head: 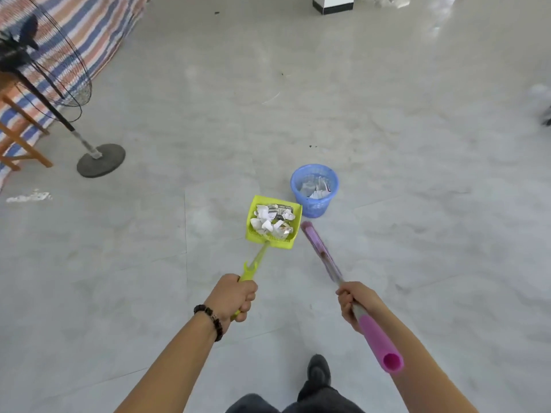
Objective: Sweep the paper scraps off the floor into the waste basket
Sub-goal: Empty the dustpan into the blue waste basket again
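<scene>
My left hand (235, 296) grips the handle of a lime-green dustpan (293, 231), which is lifted over the floor and loaded with white paper scraps (272, 220). Its far right corner sits close to a blue mesh waste basket (316, 204) that stands on the floor and holds some paper. My right hand (354, 302) grips the shaft of a pink-handled broom (322, 254), whose head points toward the basket's base, just right of the dustpan.
A standing fan with a round grey base (100, 160) is at the left, beside a wooden stool (21, 138) and a striped tarp (74, 34). A white smear (28, 197) marks the floor at far left. My dark shoe (318, 372) is at the bottom.
</scene>
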